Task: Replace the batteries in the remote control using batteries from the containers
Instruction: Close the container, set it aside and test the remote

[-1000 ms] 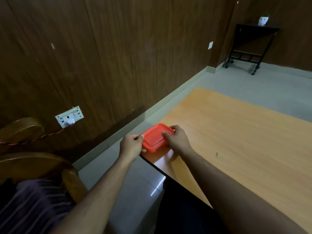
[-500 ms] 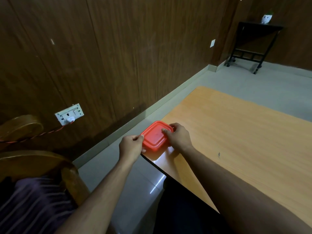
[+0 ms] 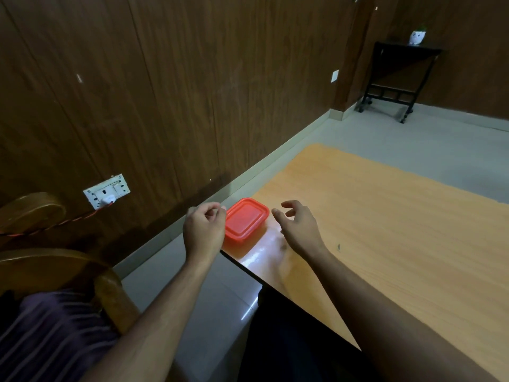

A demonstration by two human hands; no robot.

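Note:
A small red lidded container [image 3: 245, 220] sits at the near left corner of the orange wooden table [image 3: 385, 230], its lid on. My left hand [image 3: 204, 231] hovers just left of it, fingers curled and empty, thumb close to the container's edge. My right hand [image 3: 298, 227] hangs a little to the right of the container, fingers spread and holding nothing. No remote control or battery is in view.
A dark wood-panelled wall runs along the left, with a white socket [image 3: 107, 191] and a red-black cord. A wooden chair [image 3: 55, 260] stands at my left. A black side table [image 3: 399, 75] with a small white pot stands in the far corner on the grey floor.
Both hands have let go of the red container and drawn apart from it. The container stays at the table's corner with its lid on.

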